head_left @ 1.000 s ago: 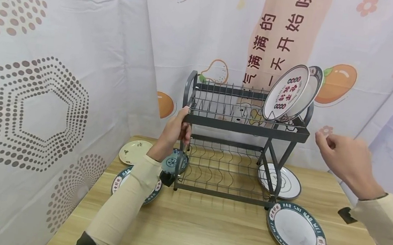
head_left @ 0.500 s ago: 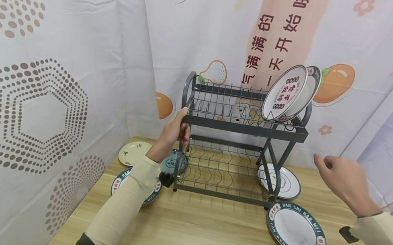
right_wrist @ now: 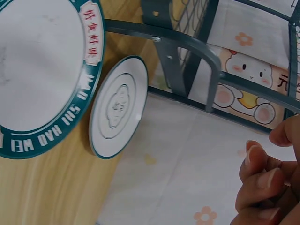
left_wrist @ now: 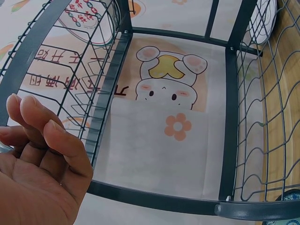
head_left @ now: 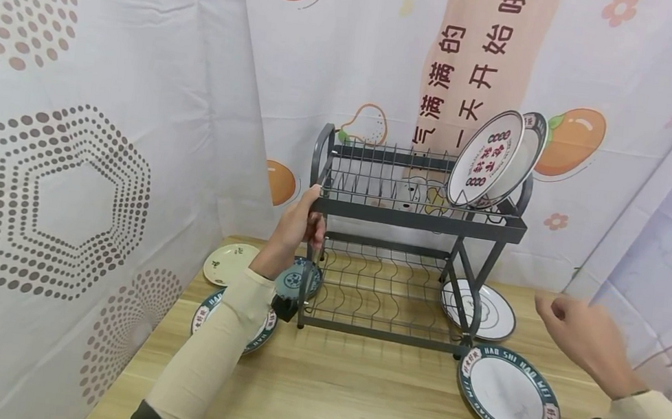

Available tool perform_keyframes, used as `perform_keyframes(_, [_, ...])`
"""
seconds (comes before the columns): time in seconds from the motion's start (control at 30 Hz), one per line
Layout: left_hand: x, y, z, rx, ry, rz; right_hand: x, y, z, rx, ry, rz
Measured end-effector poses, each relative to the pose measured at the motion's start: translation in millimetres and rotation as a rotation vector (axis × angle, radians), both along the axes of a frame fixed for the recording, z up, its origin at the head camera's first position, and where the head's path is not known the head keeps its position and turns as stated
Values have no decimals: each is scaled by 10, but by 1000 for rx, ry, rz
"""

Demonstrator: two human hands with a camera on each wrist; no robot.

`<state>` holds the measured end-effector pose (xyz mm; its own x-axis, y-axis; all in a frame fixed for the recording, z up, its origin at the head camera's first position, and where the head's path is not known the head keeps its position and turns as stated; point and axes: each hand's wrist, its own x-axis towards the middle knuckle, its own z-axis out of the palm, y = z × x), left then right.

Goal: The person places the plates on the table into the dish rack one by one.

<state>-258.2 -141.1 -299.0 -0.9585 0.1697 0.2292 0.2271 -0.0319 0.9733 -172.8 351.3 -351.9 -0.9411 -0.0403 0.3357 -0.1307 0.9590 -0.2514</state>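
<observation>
A dark grey two-tier dish rack (head_left: 418,219) stands on the table. At its upper left front corner my left hand (head_left: 298,222) holds the top tier's edge; its curled fingers (left_wrist: 65,140) appear beside the frame in the left wrist view. Two patterned plates lean at the top tier's right end, the front one a white plate (head_left: 486,159) with red characters. My right hand (head_left: 585,338), slightly blurred, is off the rack's right side with nothing in it, fingers loosely bent. Below and left of it lies a green-rimmed plate (head_left: 510,395), apart from the hand.
A white plate (head_left: 495,314) with a thin dark rim lies behind the rack's right leg. On the left are a cream plate (head_left: 230,263), a blue patterned dish (head_left: 293,279) and another green-rimmed plate (head_left: 206,309), partly behind my sleeve. Printed curtains hang behind.
My right hand has come down beside the rack, toward the level of the green-rimmed plate. My left hand keeps its place on the rack. The plates stay where they were.
</observation>
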Motion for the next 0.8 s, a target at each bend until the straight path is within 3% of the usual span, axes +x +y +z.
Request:
perform_keyframes(0.33, [8, 18, -10, 3, 0, 0, 105, 111, -314, 20, -96, 11])
perform_keyframes(0.63, [2, 15, 13, 6, 10, -1, 148, 229, -556, 63, -106, 20])
perform_keyframes(0.8, [7, 17, 8, 0, 11, 3, 189, 270, -691, 50, -179, 9])
